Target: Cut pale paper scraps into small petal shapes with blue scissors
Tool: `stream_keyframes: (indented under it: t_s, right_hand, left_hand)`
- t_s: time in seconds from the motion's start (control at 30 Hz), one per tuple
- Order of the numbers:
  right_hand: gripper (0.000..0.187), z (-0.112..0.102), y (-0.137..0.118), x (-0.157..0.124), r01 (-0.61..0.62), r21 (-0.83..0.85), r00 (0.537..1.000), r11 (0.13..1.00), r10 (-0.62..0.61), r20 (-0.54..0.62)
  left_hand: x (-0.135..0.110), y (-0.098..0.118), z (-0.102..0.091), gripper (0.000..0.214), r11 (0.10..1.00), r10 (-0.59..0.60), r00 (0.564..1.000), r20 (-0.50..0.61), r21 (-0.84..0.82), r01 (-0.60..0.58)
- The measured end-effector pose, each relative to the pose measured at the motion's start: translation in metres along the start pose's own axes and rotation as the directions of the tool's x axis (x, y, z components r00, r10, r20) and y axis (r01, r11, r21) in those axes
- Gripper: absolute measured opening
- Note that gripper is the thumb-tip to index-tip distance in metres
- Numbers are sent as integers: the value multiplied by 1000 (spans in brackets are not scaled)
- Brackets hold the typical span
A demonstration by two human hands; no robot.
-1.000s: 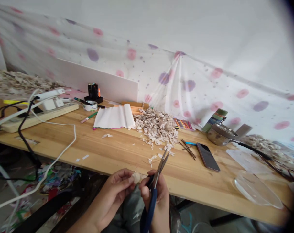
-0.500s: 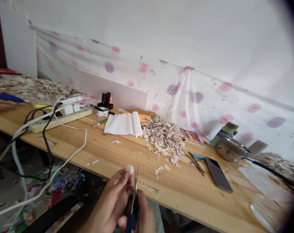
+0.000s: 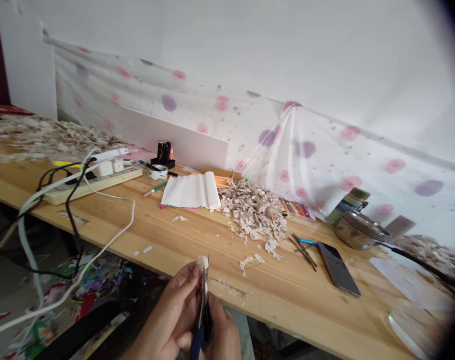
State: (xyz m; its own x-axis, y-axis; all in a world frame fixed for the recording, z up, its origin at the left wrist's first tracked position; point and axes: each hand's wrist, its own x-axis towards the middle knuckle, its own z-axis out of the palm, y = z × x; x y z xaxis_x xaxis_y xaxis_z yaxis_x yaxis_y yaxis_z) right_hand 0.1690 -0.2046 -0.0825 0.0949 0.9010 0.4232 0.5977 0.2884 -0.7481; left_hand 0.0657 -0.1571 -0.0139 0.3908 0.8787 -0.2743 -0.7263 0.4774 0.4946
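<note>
At the bottom middle, in front of the wooden table's edge (image 3: 287, 320), my left hand (image 3: 174, 315) pinches a small pale scrap (image 3: 202, 263) between its fingertips. My right hand (image 3: 221, 332) is closed round the blue handles of a pair of scissors (image 3: 201, 310). The blades point up and lie against the scrap, nearly closed. A heap of pale cut shreds (image 3: 255, 210) lies on the table beyond my hands, with a few loose bits (image 3: 250, 260) nearer.
A folded white cloth (image 3: 191, 191), a power strip with cables (image 3: 92, 182), a tape roll (image 3: 158, 172), a phone (image 3: 338, 272), thin sticks (image 3: 302, 247), a steel pot (image 3: 357, 230) and clear plastic (image 3: 411, 320) lie on the table. More shreds (image 3: 43, 132) are heaped far left.
The view swung left and settled. The scissors went from tilted open blades to upright and nearly closed on the scrap, which my left hand lifted. The blue object at far left is gone.
</note>
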Motion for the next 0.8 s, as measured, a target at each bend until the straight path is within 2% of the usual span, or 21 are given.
stream_keyframes:
  t_s: [0.1,0.23,0.43,0.63,0.8]
  right_hand:
    - [72,2,3,-2,-3,3,1000,1000,3,-2]
    - [76,2,4,-3,3,47,1000,999,-3,15]
    - [76,0,-13,5,34,236,999,971,-32,-10]
    - [78,5,-17,3,-5,333,998,943,26,-60]
    - [78,3,-19,3,-26,405,999,914,32,-8]
  left_hand:
    - [0,0,-1,30,1000,-13,1000,-26,-5,13]
    - [1,0,-2,21,1000,-1,1000,-30,-21,0]
    - [0,1,2,10,999,-1,1000,6,-40,1]
    - [0,-1,5,8,999,-5,1000,16,-35,5]
    - [1,-3,1,8,1000,-3,1000,27,-3,4]
